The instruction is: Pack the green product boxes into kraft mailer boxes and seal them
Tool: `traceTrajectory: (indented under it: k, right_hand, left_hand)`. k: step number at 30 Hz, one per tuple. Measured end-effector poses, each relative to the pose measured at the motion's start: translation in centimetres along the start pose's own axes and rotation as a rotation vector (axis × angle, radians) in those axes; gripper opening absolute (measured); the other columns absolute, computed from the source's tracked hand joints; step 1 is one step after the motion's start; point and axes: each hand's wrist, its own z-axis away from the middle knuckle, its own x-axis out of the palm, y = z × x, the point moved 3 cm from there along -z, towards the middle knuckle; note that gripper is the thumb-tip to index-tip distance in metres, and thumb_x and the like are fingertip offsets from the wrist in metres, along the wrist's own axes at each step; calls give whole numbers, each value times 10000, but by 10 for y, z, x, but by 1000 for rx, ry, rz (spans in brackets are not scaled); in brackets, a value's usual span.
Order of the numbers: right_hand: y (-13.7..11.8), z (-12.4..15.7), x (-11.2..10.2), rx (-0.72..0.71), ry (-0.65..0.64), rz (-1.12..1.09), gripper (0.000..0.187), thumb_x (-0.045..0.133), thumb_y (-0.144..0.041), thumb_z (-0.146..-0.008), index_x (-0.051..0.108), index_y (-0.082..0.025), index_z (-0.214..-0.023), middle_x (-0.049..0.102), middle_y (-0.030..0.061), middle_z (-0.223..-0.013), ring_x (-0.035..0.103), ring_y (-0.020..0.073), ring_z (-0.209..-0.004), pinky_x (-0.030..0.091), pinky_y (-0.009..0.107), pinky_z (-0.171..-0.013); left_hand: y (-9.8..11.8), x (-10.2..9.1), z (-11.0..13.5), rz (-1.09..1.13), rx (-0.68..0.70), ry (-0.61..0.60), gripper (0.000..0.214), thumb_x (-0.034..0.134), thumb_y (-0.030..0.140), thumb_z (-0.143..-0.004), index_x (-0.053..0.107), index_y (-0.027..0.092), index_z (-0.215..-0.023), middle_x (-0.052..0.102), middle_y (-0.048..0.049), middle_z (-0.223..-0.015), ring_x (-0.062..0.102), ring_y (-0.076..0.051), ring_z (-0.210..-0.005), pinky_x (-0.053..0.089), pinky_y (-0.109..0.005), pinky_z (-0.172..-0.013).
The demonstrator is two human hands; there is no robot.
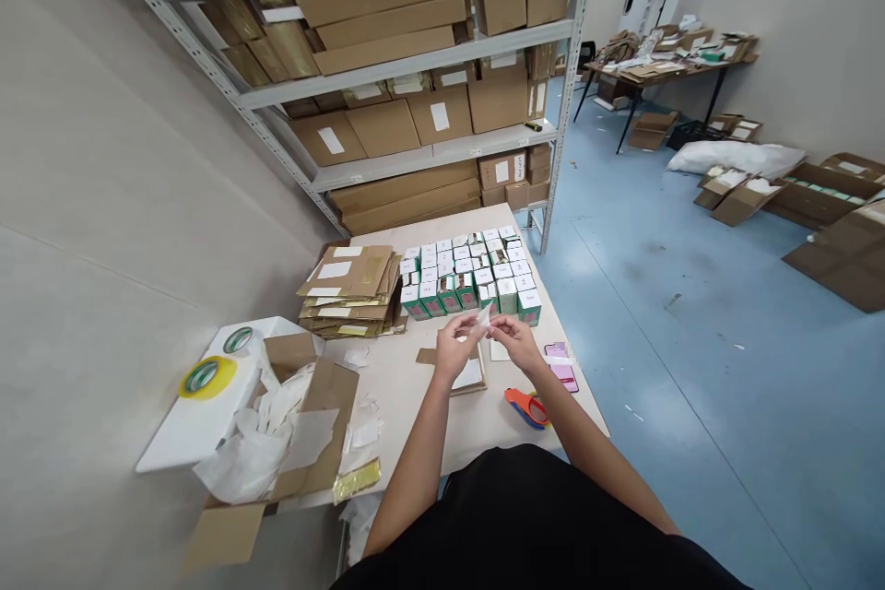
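Both hands are raised over the table, pinching a small piece of thin white paper [485, 315] between them. My left hand [456, 348] grips its left side, and my right hand [515, 341] has its fingertips closed on the right side. Beneath them lies a flat cardboard piece with a white label [468, 375], partly hidden by my left hand and forearm. Just beyond the hands stand rows of small white and green boxes [449, 295], several with torn or raised tops. Near my right forearm are orange-handled scissors [526, 407] and a pink patterned item [561, 369].
A stack of flattened cardboard [352, 286] sits left of the boxes. An open carton of white scraps [322, 433] stands at the table's left edge, beside yellow tape [207, 377]. Metal shelving [415, 157] with cartons rises behind. Another cluttered table [646, 74] is far right.
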Motion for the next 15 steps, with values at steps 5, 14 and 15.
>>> traceTrajectory:
  k: [5,14,15]
  right_hand:
    - [-1,1,-3,-56,-47,6,268,792,-509,-836,737,-251,-887,698,39,-982,651,207,-899,544,363,-855]
    - [-6,10,-13,-107,-43,80,248,763,-501,-873,754,-254,-897,695,58,-1071,660,226,-975,540,373,-868]
    - [-7,11,-14,-109,-39,91,251,756,-506,-879,754,-256,-901,694,57,-1049,658,226,-965,540,372,-859]
  left_hand:
    - [18,4,1,-52,91,-112,271,805,467,-823,823,225,-945,758,-82,-1051,715,-204,-913,583,-325,-808]
    - [22,8,8,-128,175,-123,242,750,442,-893,834,235,-986,775,-80,-1031,718,-202,-901,582,-316,-772]
    - [24,10,9,-136,190,-144,241,756,443,-890,835,238,-992,774,-82,-1036,718,-207,-916,581,-317,-773]
